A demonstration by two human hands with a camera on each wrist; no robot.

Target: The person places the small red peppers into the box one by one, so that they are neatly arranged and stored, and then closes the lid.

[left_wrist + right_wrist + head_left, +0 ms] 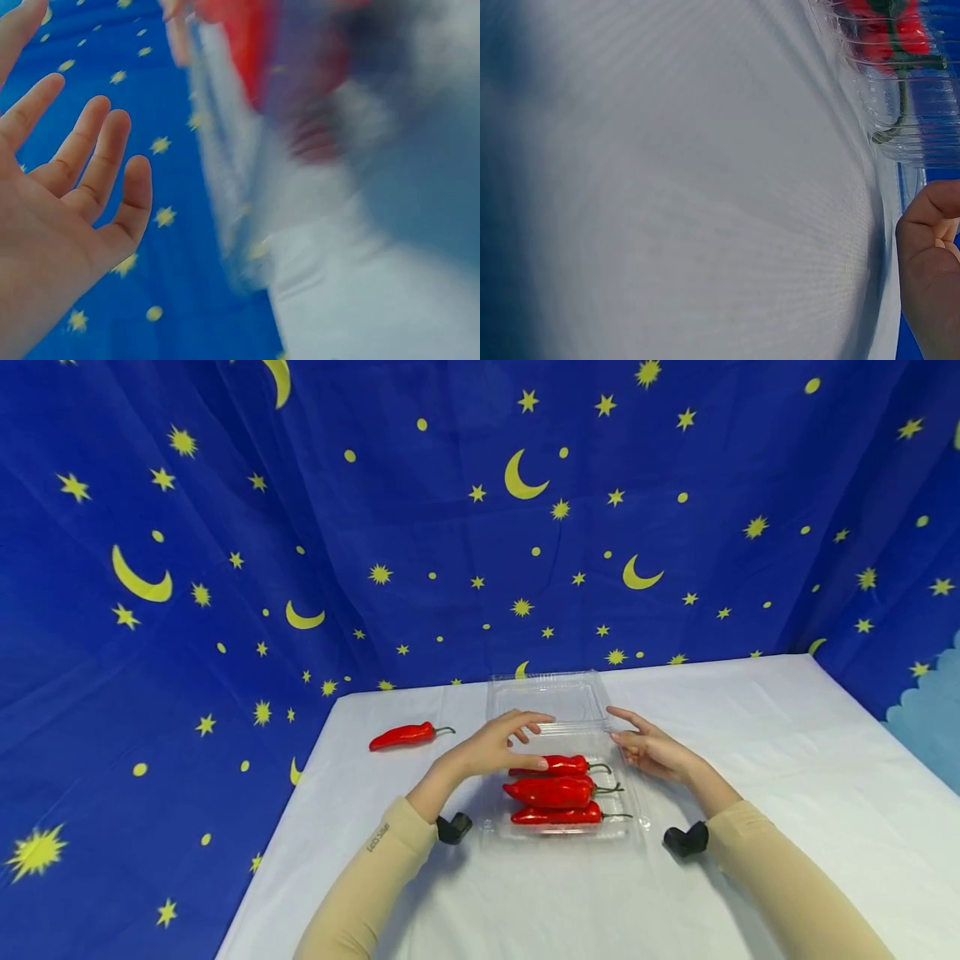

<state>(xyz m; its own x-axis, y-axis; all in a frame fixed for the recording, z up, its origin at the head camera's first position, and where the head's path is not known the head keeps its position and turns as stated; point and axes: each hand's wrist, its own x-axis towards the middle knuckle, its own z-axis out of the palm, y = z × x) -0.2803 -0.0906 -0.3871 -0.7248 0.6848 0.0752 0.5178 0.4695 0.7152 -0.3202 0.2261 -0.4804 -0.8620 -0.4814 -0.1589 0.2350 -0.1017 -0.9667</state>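
A clear plastic clamshell box (622, 837) sits on the table with its lid (551, 700) folded back. Three red chili peppers with green stems lie in its base: a rear one (566, 764), a middle one (551, 792) and a front one (557, 815). My left hand (491, 745) hovers over the box's left side, fingers spread, its thumb by the rear pepper; it grips nothing. By the box's right rim is my right hand (654, 750), index finger extended toward the lid; whether it touches the plastic is unclear. The left wrist view shows the left hand (71, 195) with loose fingers.
Another red chili pepper (405, 737) lies on the white tablecloth (780, 760) left of the box. A blue curtain (450, 527) with yellow moons and stars hangs behind and at both sides. Black wrist mounts (686, 841) sit at the sleeve cuffs.
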